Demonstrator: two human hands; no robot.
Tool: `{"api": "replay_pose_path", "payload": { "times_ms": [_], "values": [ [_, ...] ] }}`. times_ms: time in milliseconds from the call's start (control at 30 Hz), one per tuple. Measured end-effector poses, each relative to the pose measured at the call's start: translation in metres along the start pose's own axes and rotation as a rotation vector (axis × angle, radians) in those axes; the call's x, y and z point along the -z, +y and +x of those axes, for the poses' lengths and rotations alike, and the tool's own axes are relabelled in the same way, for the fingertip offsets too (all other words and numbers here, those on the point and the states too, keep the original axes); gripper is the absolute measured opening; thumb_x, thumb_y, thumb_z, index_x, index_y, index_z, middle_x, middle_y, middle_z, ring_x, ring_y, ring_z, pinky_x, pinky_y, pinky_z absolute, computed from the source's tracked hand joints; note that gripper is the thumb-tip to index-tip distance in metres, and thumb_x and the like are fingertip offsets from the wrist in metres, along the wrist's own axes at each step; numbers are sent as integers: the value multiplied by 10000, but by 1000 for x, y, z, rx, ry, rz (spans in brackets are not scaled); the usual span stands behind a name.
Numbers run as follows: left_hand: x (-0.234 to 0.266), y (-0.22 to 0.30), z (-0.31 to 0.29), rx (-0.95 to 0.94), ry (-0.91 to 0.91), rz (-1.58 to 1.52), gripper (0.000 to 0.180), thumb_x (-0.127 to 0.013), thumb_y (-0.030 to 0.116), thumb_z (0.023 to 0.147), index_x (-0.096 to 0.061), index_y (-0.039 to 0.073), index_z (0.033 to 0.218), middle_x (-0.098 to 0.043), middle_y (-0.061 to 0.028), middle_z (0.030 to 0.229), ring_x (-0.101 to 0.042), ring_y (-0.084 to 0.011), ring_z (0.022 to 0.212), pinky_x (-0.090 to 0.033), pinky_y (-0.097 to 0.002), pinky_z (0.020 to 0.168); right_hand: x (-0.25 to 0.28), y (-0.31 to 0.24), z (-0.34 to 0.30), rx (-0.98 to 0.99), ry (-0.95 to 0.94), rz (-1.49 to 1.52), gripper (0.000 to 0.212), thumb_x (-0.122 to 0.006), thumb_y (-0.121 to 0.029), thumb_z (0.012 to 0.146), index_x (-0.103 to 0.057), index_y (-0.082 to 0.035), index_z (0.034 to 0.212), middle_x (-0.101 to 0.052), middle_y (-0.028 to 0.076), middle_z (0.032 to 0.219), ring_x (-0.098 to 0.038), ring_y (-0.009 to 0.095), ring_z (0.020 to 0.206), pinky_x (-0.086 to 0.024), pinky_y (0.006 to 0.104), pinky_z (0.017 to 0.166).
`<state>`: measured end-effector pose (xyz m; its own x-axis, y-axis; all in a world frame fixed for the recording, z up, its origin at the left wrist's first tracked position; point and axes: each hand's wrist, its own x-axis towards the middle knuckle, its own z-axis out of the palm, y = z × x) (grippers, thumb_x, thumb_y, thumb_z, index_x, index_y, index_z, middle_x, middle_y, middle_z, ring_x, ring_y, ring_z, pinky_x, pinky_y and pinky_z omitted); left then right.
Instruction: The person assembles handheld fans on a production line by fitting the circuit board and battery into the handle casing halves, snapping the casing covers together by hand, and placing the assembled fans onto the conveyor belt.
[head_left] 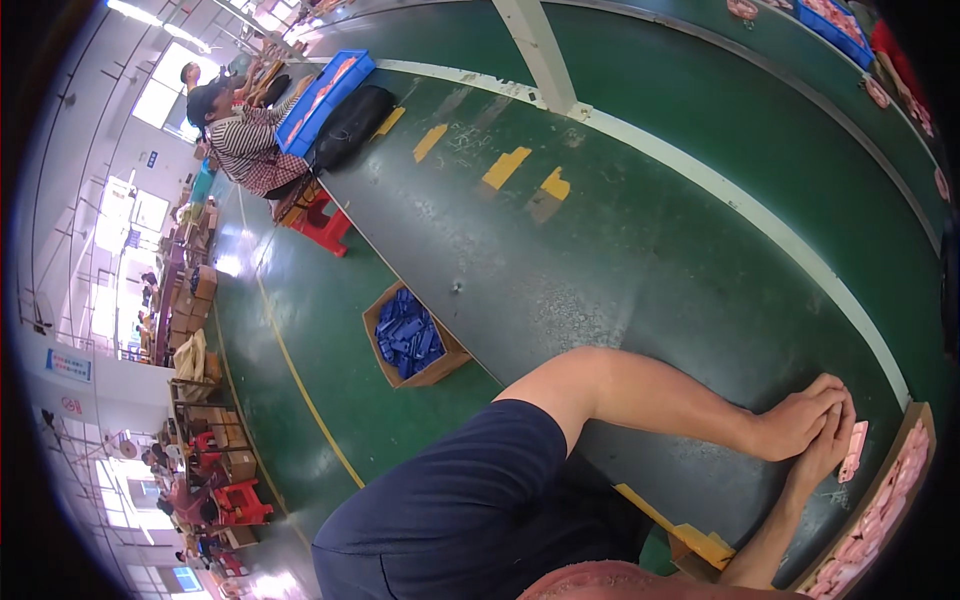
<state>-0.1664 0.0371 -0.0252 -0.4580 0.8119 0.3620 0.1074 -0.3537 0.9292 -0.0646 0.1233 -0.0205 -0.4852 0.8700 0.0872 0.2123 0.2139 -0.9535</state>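
My left hand [792, 428] and my right hand [829, 440] meet over the dark table at the far right. Their fingers are bent together and overlap, so whatever is between them is hidden. Just right of my right hand is a small, flat pink plastic piece [853, 453]; I cannot tell if the hand touches it. Close by, along the right edge, stands an open cardboard box [922, 420] full of similar pink pieces [880, 520].
A cardboard box [446, 368] of blue plastic pieces [408, 335] stands on the floor past the table's edge. At the table's far end sit a black bag [352, 127] and a blue crate [326, 100], near a person in a striped shirt [240, 140]. A white post [540, 55] rises beyond.
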Motion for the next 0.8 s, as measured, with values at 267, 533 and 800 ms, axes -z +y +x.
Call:
{"api": "replay_pose_path", "payload": {
  "times_ms": [267, 533, 800],
  "values": [
    [2, 2, -1, 2, -5, -9, 360, -445, -20, 960, -459, -59, 1318, -414, -221, 1359, -560, -427, 1182, -500, -439, 992, -2, -3, -1, -5, -7, 0, 316, -507, -170, 1086, -618, 30, 1305, -660, 107, 1250, -614, 189, 1127, -486, 300, 987],
    [1, 2, 0, 6, -3, -12, 352, -445, -14, 968, -467, -62, 1316, -415, -220, 1359, -561, -422, 1183, -499, -430, 998, 0, 2, 0, -4, -7, 13, 337, -509, -193, 1088, -607, 24, 1326, -656, 103, 1254, -608, 180, 1131, -475, 291, 990],
    [2, 3, 0, 3, 0, -8, 345, -450, -9, 972, -468, -62, 1313, -420, -219, 1354, -565, -418, 1176, -501, -431, 991, 0, 3, 1, -18, -7, 27, 334, -511, -189, 1087, -607, 28, 1323, -657, 105, 1254, -614, 182, 1120, -489, 293, 978]
  ]
}}
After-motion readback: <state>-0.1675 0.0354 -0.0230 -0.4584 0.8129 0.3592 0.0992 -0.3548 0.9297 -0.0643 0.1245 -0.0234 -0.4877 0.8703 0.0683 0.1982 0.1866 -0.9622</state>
